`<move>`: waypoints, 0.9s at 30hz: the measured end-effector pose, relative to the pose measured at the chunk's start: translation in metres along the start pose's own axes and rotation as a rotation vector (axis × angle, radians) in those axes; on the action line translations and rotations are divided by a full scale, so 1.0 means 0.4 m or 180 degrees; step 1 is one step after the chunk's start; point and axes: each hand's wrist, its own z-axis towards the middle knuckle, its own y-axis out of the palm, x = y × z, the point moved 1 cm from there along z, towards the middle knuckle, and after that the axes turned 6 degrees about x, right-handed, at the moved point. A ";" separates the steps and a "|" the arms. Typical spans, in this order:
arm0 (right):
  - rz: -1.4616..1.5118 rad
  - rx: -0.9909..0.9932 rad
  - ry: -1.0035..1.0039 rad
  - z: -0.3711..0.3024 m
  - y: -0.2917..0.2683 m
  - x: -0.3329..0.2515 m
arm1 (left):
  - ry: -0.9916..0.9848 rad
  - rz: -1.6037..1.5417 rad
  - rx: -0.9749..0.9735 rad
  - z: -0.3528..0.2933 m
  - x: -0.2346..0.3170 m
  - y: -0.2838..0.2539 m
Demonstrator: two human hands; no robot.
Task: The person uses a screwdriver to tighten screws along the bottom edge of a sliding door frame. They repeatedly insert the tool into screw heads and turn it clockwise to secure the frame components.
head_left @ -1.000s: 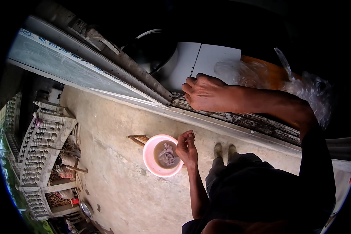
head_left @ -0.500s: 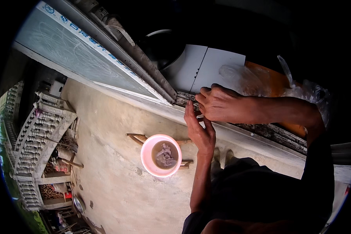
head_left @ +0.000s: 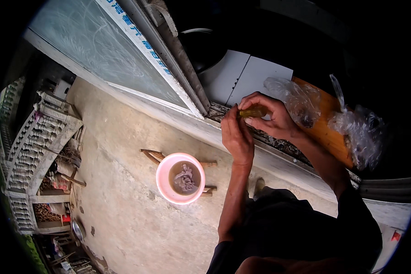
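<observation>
"How is the small yellowish object (head_left: 252,112) held?"
"It is pinched by the right hand (head_left: 278,118) above the far sill (head_left: 283,143), likely for steadiness."
"And the left hand (head_left: 237,140)?"
"Its fingertips are set at the left end; any pinch cannot be told."

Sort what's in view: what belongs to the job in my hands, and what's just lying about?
In hand:
- small translucent yellow-brown object, held by the right hand, left hand at its end

Apparently just lying about:
- round pink basin of murky water
- crumpled clear plastic bags
</observation>
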 end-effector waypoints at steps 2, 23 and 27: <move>0.0318 0.0107 0.0002 0.001 0.028 0.015 | -0.0070 0.0009 -0.0002 0.002 -0.009 -0.003; -0.0774 0.0541 0.0041 0.024 -0.021 -0.079 | -0.1704 -0.0493 -0.0190 -0.155 -0.092 -0.206; -0.1043 0.0247 0.0187 -0.050 -0.084 -0.139 | -0.1822 -0.0272 -0.0053 -0.195 -0.121 -0.273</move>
